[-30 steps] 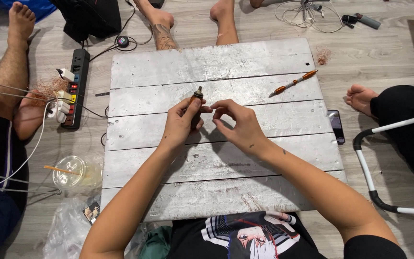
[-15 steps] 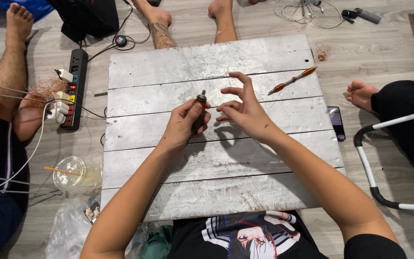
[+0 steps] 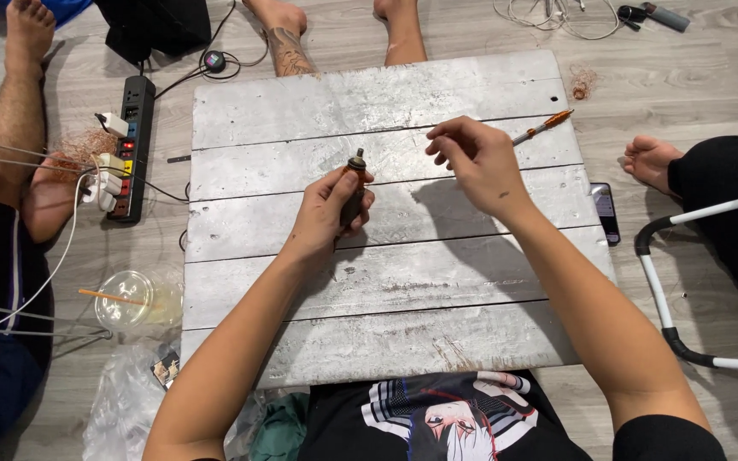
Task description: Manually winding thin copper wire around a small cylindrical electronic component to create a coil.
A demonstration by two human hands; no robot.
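Now, line by line:
Left hand: the left hand rests at the middle of the board, fingers wrapped tight around a small dark cylindrical tool held upright, its rounded metal tip poking out above the thumb.
Right hand: the right hand hovers to the right of the tool and apart from it, thumb and forefinger pinched together with the other fingers curled; whether anything sits in the pinch is too small to tell.
Board: a grey plank board of weathered slats lies on the wooden floor, across the person's lap at its near edge.
Far right of board: an orange-handled pen-like tool lies slanted just beyond the right hand.
Right edge: a dark phone lies on the floor, touching the board's side.
Left of board: a black power strip with plugs in it, and nearer, a clear plastic cup with an orange stick across it.
Others: bare feet of other people at the far side.
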